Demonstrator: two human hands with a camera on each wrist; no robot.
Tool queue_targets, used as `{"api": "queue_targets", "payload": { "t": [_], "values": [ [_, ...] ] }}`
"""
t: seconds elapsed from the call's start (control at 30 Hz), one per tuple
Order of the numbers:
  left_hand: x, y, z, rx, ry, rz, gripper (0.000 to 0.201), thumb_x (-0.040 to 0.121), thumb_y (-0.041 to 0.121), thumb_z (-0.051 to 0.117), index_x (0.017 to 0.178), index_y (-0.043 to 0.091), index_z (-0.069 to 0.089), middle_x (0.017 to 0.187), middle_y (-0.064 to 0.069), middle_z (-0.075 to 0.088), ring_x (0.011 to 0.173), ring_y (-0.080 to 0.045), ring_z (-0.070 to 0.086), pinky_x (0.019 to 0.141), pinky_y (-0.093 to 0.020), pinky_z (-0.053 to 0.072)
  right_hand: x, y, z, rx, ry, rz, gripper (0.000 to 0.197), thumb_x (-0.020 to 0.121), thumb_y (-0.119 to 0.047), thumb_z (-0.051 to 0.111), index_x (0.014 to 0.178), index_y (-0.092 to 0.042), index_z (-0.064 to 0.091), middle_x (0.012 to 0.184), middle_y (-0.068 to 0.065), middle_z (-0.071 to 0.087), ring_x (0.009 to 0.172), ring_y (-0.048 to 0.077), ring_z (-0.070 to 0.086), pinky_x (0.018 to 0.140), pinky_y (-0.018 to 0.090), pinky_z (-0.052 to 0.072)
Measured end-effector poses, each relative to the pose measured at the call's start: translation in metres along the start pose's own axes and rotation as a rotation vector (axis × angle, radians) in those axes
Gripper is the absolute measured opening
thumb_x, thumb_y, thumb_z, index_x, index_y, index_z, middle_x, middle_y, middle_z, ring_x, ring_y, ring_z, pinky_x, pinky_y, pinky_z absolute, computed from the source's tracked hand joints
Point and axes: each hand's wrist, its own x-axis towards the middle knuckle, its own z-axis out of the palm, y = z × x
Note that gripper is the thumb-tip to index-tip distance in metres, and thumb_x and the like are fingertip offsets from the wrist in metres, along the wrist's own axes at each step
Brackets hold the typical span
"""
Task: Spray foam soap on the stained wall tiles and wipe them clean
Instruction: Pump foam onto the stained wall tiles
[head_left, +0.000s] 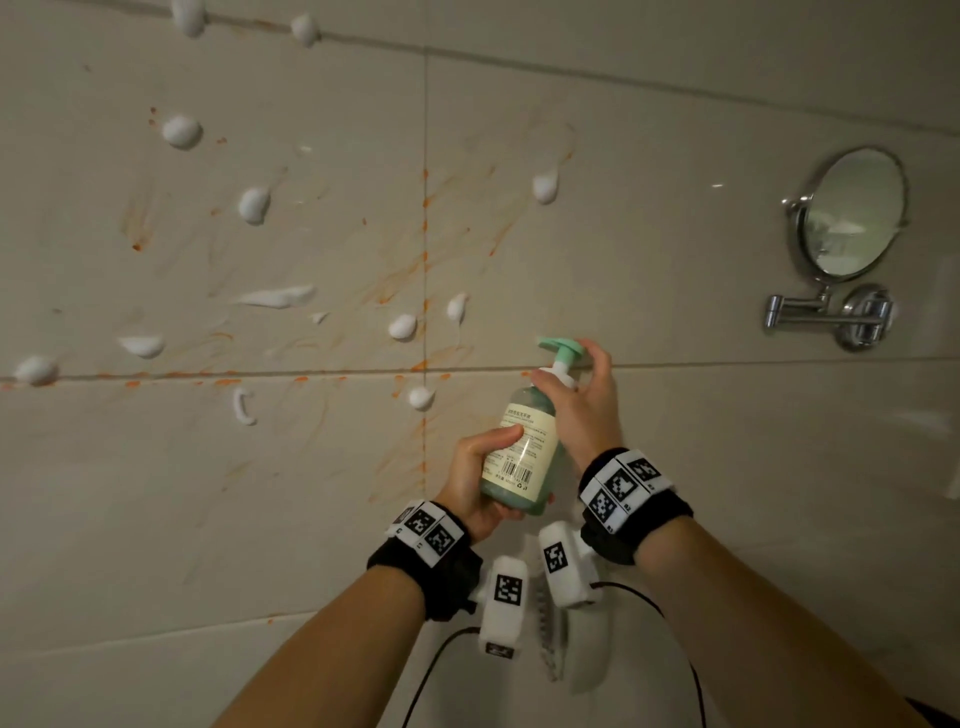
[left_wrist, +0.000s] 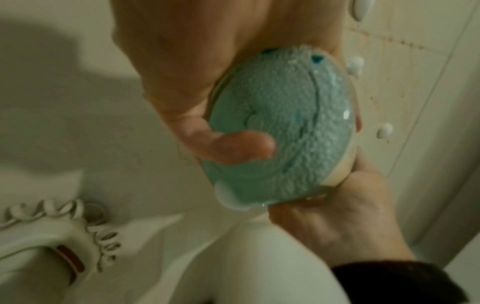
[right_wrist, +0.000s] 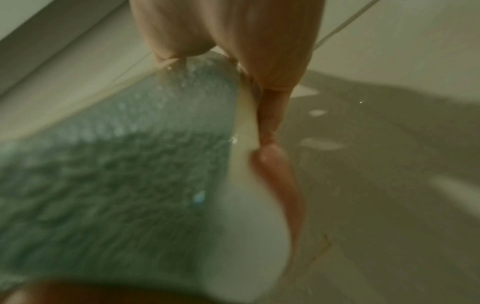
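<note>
Bottle held up to the stained tiles.
My left hand (head_left: 475, 480) wrapped the bottle (head_left: 524, 452) low down; my right hand (head_left: 582, 400) curled round its neck, fingers behind the pump (head_left: 563, 348). Foam (head_left: 181, 131) dotted the orange-streaked tiles (head_left: 311, 249).
</note>
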Motion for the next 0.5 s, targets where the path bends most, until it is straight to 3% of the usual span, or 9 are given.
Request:
{"api": "queue_targets", "payload": {
  "t": [0.13, 0.3, 0.37, 0.5],
  "values": [
    [0.006, -0.003, 0.000, -0.021, -0.011, 0.004, 0.045, 0.060, 0.041, 0.075, 0.094, 0.011, 0.074, 0.087, -0.016, 0.068, 0.061, -0.033, 0.066, 0.041, -0.017, 0.034, 0.002, 0.000, -0.004, 0.005, 0.028, -0.022, 0.051, 0.083, -0.006, 0.076, 0.125, -0.020, 0.051, 0.092, 0.001, 0.068, 0.069, 0.013, 0.069, 0.066, 0.030, 0.059],
    [0.013, -0.003, -0.003, -0.048, -0.010, 0.052, 0.046, 0.057, 0.039, 0.079, 0.094, 0.012, 0.077, 0.090, -0.017, 0.070, 0.066, -0.033, 0.067, 0.048, -0.023, 0.044, 0.007, 0.003, 0.002, -0.011, 0.047, -0.035, 0.045, 0.081, -0.010, 0.077, 0.117, -0.022, 0.053, 0.099, 0.009, 0.066, 0.077, 0.025, 0.070, 0.068, 0.039, 0.059],
    [0.016, -0.003, -0.003, -0.078, -0.009, 0.069, 0.044, 0.064, 0.037, 0.075, 0.098, 0.009, 0.073, 0.087, -0.017, 0.070, 0.063, -0.032, 0.067, 0.044, -0.021, 0.043, 0.010, 0.003, 0.004, -0.018, 0.042, -0.042, 0.044, 0.081, -0.012, 0.077, 0.117, -0.024, 0.054, 0.105, 0.012, 0.067, 0.081, 0.029, 0.072, 0.068, 0.040, 0.061],
    [0.018, -0.006, 0.001, -0.079, -0.051, 0.101, 0.040, 0.073, 0.038, 0.068, 0.101, 0.009, 0.071, 0.085, -0.017, 0.069, 0.059, -0.030, 0.067, 0.036, -0.019, 0.040, 0.012, 0.003, -0.003, -0.031, 0.047, -0.044, 0.049, 0.085, -0.014, 0.075, 0.126, -0.026, 0.052, 0.104, 0.009, 0.067, 0.066, 0.012, 0.071, 0.053, 0.025, 0.054]
  ]
}}
